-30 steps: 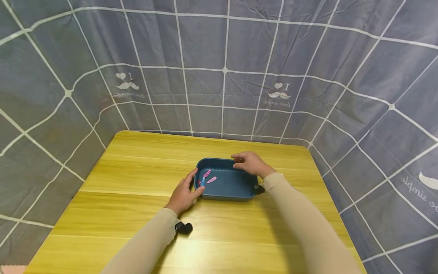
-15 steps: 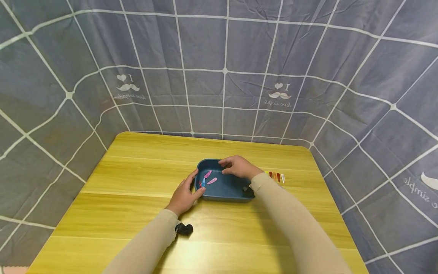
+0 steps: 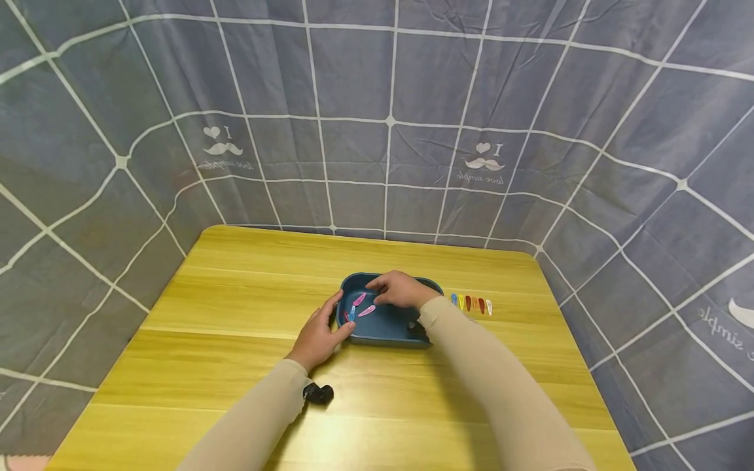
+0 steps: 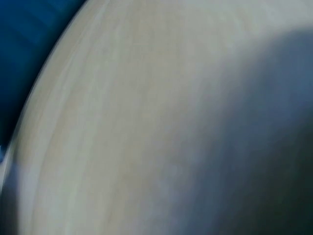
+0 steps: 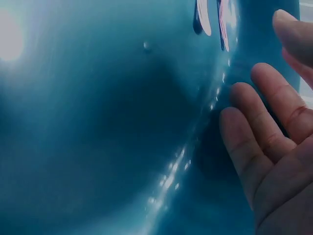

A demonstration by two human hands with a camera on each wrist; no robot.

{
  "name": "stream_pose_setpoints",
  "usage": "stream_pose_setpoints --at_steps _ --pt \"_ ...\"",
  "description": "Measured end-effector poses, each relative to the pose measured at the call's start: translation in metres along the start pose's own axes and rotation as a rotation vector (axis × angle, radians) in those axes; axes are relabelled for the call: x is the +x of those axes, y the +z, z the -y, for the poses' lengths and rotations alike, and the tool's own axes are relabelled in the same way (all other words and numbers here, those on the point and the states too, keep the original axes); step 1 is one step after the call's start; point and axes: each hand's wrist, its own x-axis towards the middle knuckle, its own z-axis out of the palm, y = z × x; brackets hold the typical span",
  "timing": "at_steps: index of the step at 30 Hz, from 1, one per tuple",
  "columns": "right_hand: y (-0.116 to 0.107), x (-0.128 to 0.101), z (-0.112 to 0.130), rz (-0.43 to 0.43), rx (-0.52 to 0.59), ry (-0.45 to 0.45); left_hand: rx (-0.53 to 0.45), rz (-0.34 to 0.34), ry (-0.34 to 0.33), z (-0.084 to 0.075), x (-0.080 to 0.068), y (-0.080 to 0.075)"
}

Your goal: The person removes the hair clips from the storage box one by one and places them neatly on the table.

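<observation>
The tray (image 3: 383,327) is dark teal-blue, with pink clips (image 3: 362,305) and one blue clip (image 3: 350,314) inside. The bench (image 3: 235,314) is yellow wood grain. The curtain (image 3: 353,98) is grey with white grid lines. Sleeves (image 3: 259,418) are beige.

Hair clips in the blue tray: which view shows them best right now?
The head view: the hair clips lie whole in the blue tray, by the right hand. The right wrist view catches only two clip ends at its top edge. The left wrist view shows none.
</observation>
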Motion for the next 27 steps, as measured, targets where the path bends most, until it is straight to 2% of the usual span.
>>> stream_pose_setpoints --at_steps 9,19,27 --pt "0.015 0.016 0.008 0.038 -0.141 -0.009 -0.006 -0.006 0.003 0.002 0.001 0.003" --pt "0.032 0.030 0.016 0.089 -0.208 -0.026 -0.004 -0.018 0.021 0.000 0.001 0.002" --pt "0.042 0.033 0.024 0.078 -0.293 -0.051 0.000 -0.015 0.019 0.000 -0.001 0.000"
